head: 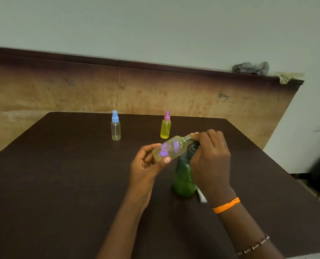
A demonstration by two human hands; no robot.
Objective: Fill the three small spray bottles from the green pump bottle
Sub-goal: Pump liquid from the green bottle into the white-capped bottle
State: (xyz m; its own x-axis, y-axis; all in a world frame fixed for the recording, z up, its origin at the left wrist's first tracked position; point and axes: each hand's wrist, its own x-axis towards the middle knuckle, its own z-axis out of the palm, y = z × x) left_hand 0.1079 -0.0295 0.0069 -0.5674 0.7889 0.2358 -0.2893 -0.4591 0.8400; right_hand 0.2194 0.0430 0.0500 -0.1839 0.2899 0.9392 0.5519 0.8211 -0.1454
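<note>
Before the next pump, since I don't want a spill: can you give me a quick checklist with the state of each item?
1. Open bottle gripped by left hand: ok.
2. Its cap off, neck bare: ok.
3. Neck at the nozzle of the green bottle: cannot tell, right hand covers it.
4. Green bottle upright on table: ok.
5. Pink-capped bottle full: ok.
6. Blue-capped bottle filled: not ok, nearly empty.

Bare forearms — orange thread band (pixel 226 205), beaded bracelet (pixel 253 247)

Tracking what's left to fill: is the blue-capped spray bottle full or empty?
Nearly empty: the blue-capped spray bottle looks clear, with only a thin layer at its base.
</note>
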